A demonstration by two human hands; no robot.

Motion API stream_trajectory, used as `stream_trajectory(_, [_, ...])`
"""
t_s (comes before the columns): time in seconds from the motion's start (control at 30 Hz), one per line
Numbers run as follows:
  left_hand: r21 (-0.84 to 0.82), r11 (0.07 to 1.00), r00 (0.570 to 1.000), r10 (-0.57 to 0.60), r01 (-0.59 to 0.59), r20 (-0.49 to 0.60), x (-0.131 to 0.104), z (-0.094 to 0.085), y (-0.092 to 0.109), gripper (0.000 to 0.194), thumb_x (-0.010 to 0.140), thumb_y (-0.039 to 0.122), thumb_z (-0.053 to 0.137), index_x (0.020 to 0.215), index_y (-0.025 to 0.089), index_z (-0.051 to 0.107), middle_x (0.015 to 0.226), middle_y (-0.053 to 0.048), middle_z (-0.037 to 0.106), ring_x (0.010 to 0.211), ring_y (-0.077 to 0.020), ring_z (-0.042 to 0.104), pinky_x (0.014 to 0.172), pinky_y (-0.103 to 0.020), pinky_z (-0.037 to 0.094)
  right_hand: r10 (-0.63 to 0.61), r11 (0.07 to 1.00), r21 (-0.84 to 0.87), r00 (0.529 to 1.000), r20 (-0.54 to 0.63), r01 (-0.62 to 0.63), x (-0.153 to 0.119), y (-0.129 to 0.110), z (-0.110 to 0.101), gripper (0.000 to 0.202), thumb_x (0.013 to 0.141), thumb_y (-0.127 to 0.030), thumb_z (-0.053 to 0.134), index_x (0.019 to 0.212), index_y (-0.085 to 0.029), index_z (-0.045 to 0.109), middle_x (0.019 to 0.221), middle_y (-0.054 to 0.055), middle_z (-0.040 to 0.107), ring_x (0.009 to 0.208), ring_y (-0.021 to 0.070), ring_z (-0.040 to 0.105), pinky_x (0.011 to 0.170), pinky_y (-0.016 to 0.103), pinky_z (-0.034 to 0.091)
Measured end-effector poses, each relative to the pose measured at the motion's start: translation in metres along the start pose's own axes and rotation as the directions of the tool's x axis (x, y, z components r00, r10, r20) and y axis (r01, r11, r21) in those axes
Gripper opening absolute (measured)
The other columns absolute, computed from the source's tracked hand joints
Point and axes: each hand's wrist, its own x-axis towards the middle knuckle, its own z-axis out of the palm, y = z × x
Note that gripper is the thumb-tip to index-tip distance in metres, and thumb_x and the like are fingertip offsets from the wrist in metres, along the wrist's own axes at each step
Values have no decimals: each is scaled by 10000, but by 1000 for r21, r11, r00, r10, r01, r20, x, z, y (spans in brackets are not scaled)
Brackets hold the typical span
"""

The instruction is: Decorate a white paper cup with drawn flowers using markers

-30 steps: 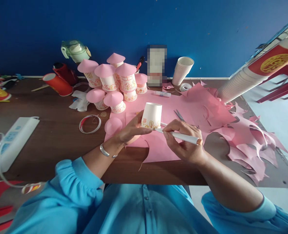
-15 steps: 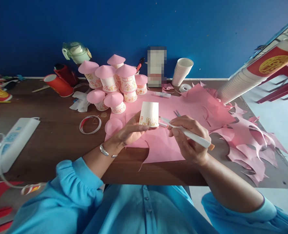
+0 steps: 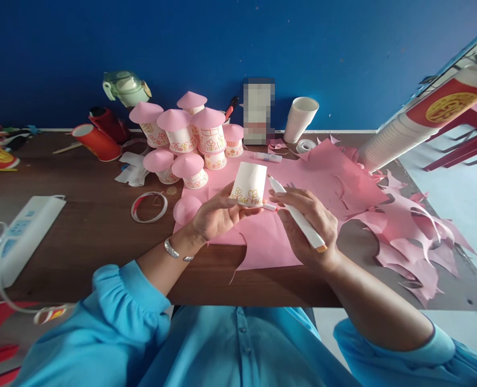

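Note:
My left hand [image 3: 217,215] holds an upside-down white paper cup [image 3: 249,180], fingers around its lower part. Flowers and grass are drawn along the cup's wide edge in yellow, orange and reddish lines. In my right hand [image 3: 313,223] is a white marker [image 3: 303,220] with an orange end, its tip close to the cup's right side but apart from it. Beneath both hands lie pink paper sheets [image 3: 272,244]. Behind the held cup stand several decorated cups with pink cone roofs [image 3: 209,131]. A pink cone [image 3: 187,209] lies near my left hand.
Pink paper scraps [image 3: 411,231] cover the table's right side. A stack of white cups [image 3: 300,119] stands by the wall, with a tape roll [image 3: 305,146] before it. A long cup stack [image 3: 399,134] leans at right. A ring of tape [image 3: 149,207] and a power strip [image 3: 22,236] lie left.
The cup has turned and tilted in my left hand, bringing more drawn flowers into view. My right hand has swung the marker, so its tip points more upward beside the cup.

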Motion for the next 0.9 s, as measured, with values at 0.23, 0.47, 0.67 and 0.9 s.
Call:
stream_trajectory(0.23, [-29,999,999,-40,41,9,-2,3,4,579,800,252,681,1372,194,612,1102,-102,806,1086,-312,763,1049,-503,530,-3,999,51,1000,-3,3,-2,2,0,419,993,-78,559,1372,-258,570,1315,118,726,1224,266,720,1014,493,629])
stream_trajectory(0.47, [75,995,997,-70,69,19,-5,5,2,550,761,383,783,1287,266,671,1143,-74,793,1169,-390,728,1033,-555,536,48,997,-58,994,95,-43,3,9,9,730,904,-331,797,1497,-235,382,1557,204,534,1465,364,522,1141,599,524])
stream_trajectory(0.67, [147,987,991,-81,65,108,-5,2,0,464,806,362,798,1248,258,700,1178,-79,773,1211,-352,704,1036,-514,540,35,992,-128,989,146,-17,-1,17,12,637,923,-240,734,1474,-229,414,1521,191,566,1383,353,590,1068,573,560])
stream_trajectory(0.9, [334,942,997,-12,-15,78,-2,5,-1,474,797,310,847,1240,226,702,1195,-92,749,1186,-313,681,1049,-469,512,10,981,-194,985,170,24,-1,19,13,653,915,-207,714,1485,-236,398,1519,183,575,1380,354,593,1078,576,544])
